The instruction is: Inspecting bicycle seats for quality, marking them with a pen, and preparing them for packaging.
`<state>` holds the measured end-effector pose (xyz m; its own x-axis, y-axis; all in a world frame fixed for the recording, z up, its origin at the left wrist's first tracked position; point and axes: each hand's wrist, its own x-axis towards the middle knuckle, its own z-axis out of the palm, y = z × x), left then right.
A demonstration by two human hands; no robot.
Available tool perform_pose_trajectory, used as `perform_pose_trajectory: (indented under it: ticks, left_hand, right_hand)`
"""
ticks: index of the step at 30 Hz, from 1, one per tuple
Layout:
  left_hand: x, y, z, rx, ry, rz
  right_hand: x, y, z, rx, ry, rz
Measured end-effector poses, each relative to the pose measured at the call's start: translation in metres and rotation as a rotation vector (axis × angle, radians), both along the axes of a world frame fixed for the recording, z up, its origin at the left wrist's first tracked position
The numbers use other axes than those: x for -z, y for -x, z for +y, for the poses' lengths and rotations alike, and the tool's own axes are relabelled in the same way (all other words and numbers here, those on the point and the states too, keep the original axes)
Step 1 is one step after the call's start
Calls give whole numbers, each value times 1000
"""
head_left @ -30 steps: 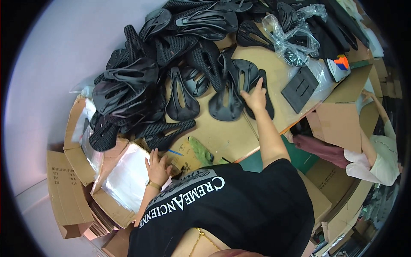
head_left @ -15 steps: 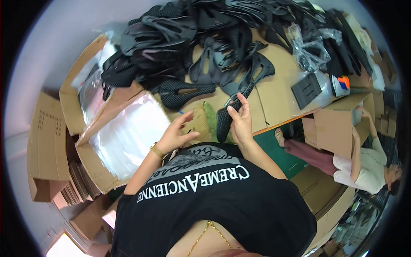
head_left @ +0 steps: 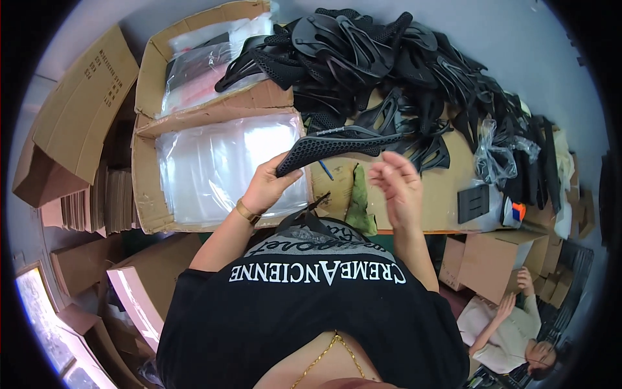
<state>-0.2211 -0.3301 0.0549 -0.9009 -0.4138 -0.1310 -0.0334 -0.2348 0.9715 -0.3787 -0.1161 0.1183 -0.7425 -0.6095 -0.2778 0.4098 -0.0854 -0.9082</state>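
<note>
My left hand [head_left: 267, 188] grips the wide end of a black bicycle saddle [head_left: 337, 146], its thumb below and fingers behind it. The saddle has a honeycomb-textured surface and is held tilted above the table, its narrow nose toward the right. My right hand [head_left: 400, 188] is just below and right of the nose, with loosely bent fingers and nothing visible in them. Beneath the saddle, a green cloth [head_left: 358, 204] and a blue pen [head_left: 326, 170] lie on the cardboard-covered table [head_left: 457, 149]. Clear plastic bags [head_left: 220, 168] fill an open box to the left of my left hand.
A large pile of black saddles [head_left: 363, 58] covers the back of the table. Crumpled clear plastic [head_left: 495, 155] and a flat black block [head_left: 473, 203] lie to the right. Another box [head_left: 214, 97] holds wrapped items. A co-worker [head_left: 502, 330] handles a carton [head_left: 489, 262] at right.
The saddle has passed from my right hand to my left and now lies crosswise. My right hand has let go. The view has turned, and the co-worker's hands have moved off the carton's sides.
</note>
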Motion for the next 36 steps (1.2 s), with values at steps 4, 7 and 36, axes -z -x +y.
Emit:
perform_pose_trajectory:
  ticks: [4, 7, 36]
  left_hand:
    - [-3, -16, -11, -11, -49, -14]
    - [-1, -23, -12, -15, -86, -4]
    - [-39, 10, -17, 215, -75, 166]
  right_hand:
    - [-23, 17, -13, 171, -123, 461]
    - [-29, 21, -22, -20, -72, 468]
    - [36, -56, -14, -425, -67, -218]
